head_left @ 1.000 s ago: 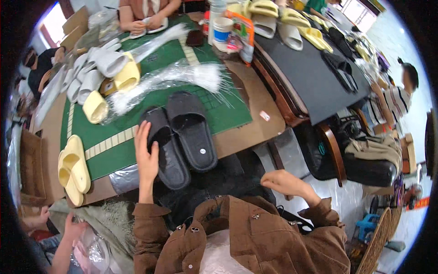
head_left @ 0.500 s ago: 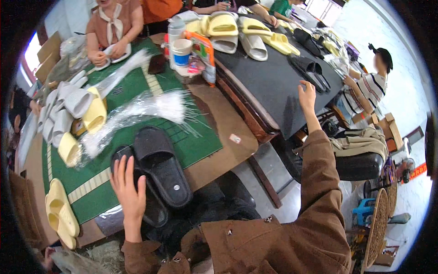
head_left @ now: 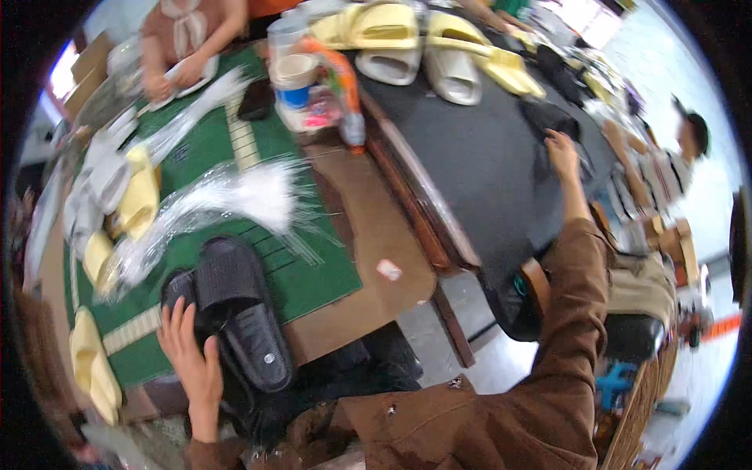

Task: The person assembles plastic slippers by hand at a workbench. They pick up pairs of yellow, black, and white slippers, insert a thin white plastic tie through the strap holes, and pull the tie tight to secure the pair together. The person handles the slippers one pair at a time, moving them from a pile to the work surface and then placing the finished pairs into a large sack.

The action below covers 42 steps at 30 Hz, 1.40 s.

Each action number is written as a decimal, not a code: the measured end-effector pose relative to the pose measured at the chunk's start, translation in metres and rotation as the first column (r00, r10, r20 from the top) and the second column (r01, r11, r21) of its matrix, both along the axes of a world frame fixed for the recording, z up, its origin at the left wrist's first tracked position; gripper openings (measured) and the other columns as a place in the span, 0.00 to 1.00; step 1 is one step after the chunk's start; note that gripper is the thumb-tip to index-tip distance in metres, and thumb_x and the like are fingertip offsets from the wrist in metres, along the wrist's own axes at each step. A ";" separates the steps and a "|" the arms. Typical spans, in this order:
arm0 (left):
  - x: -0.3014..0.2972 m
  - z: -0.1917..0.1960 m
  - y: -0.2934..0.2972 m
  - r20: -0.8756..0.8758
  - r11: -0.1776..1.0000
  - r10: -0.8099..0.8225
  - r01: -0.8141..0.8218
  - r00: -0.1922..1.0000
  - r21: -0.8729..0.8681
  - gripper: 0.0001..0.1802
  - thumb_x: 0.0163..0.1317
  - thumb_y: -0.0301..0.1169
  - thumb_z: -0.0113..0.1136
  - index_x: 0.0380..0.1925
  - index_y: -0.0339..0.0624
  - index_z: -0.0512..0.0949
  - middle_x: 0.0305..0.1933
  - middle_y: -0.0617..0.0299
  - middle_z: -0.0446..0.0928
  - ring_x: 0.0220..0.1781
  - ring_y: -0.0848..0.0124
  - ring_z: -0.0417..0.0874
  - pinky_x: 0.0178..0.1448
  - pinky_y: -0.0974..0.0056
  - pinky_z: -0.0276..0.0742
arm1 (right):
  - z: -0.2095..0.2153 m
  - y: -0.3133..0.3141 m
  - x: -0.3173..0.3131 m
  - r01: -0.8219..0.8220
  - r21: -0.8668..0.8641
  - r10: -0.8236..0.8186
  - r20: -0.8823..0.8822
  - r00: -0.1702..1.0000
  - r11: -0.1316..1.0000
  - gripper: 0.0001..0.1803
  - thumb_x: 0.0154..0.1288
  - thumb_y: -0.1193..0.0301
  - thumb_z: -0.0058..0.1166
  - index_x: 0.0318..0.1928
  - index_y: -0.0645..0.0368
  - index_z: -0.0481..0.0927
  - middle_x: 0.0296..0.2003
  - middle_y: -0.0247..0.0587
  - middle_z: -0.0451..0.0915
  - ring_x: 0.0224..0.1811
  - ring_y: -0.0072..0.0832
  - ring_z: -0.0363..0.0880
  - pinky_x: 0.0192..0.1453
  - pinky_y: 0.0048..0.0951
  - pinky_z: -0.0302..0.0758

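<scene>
A pair of black slippers (head_left: 249, 333) lies at the near edge of the green mat, one partly over the other. My left hand (head_left: 192, 362) rests against the left slipper with its fingers spread and holds nothing. My right arm stretches across to the dark table. There my right hand (head_left: 565, 160) is at the edge of other black slippers (head_left: 552, 117). Motion smears its fingers, so whether they grip a slipper cannot be told.
White plastic strands in clear wrap (head_left: 251, 196) lie across the green mat (head_left: 313, 286). Yellow slippers (head_left: 94, 364) and grey slippers (head_left: 110, 176) sit at left. A white tub (head_left: 296, 78) stands near the dark table (head_left: 462, 149). People work across the tables and at right.
My right hand has moved farther out, from short of the black slippers on the dark table to their edge. The whole view has shifted. My left hand stays by the near pair.
</scene>
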<state>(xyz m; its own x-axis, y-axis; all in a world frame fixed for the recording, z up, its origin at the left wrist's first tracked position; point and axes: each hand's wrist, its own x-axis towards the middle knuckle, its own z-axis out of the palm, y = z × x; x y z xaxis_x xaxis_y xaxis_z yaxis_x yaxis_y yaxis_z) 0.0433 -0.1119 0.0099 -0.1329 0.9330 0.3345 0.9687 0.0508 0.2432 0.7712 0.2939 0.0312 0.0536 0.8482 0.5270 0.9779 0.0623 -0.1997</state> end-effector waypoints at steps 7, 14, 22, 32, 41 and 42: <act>0.029 -0.007 0.040 -0.086 0.995 0.083 -0.077 0.993 0.070 0.33 0.53 0.31 0.64 0.60 0.38 0.65 0.63 0.54 0.69 0.71 0.51 0.62 0.74 0.42 0.48 | -0.001 0.025 0.068 -0.051 -0.183 0.022 -0.155 0.988 0.982 0.26 0.73 0.50 0.38 0.61 0.47 0.77 0.59 0.45 0.77 0.63 0.39 0.73 0.68 0.37 0.64; 0.034 0.006 0.032 -0.185 0.992 0.082 -0.063 0.979 0.105 0.29 0.57 0.24 0.55 0.61 0.55 0.73 0.59 0.55 0.72 0.67 0.53 0.66 0.72 0.41 0.52 | 0.020 -0.089 -0.078 -0.160 -0.086 0.141 -0.193 0.971 0.983 0.19 0.74 0.63 0.42 0.46 0.59 0.85 0.46 0.43 0.83 0.52 0.34 0.80 0.59 0.31 0.71; 0.029 -0.009 0.031 -0.171 0.991 0.052 -0.030 0.984 0.132 0.32 0.57 0.28 0.59 0.65 0.56 0.70 0.61 0.54 0.70 0.69 0.51 0.64 0.71 0.36 0.50 | 0.076 -0.269 -0.304 -0.403 -0.150 0.365 -0.230 0.902 0.903 0.10 0.68 0.73 0.50 0.39 0.62 0.84 0.34 0.42 0.75 0.40 0.32 0.75 0.45 0.28 0.70; 0.024 -0.013 0.022 -0.057 0.966 -0.015 0.030 0.998 0.258 0.33 0.55 0.29 0.63 0.64 0.57 0.69 0.59 0.56 0.70 0.67 0.51 0.64 0.71 0.36 0.51 | 0.053 -0.262 -0.377 -0.507 -0.045 0.460 -0.358 0.813 0.861 0.11 0.68 0.73 0.49 0.39 0.63 0.85 0.32 0.44 0.74 0.34 0.34 0.77 0.40 0.29 0.71; 0.019 -0.015 0.021 -0.041 0.961 -0.026 0.036 0.999 0.274 0.35 0.55 0.29 0.63 0.65 0.56 0.68 0.59 0.54 0.69 0.68 0.50 0.63 0.72 0.37 0.50 | -0.014 -0.239 -0.432 -0.509 0.032 0.505 -0.193 0.841 0.860 0.12 0.68 0.72 0.49 0.46 0.62 0.83 0.33 0.51 0.75 0.37 0.47 0.76 0.43 0.41 0.73; 0.020 -0.015 0.021 -0.038 0.961 -0.026 0.035 0.999 0.273 0.35 0.55 0.29 0.63 0.65 0.56 0.68 0.59 0.54 0.69 0.68 0.50 0.63 0.72 0.37 0.50 | -0.018 -0.233 -0.432 -0.525 -0.015 0.519 -0.138 0.844 0.851 0.12 0.68 0.73 0.49 0.46 0.62 0.83 0.34 0.52 0.76 0.38 0.48 0.77 0.44 0.43 0.74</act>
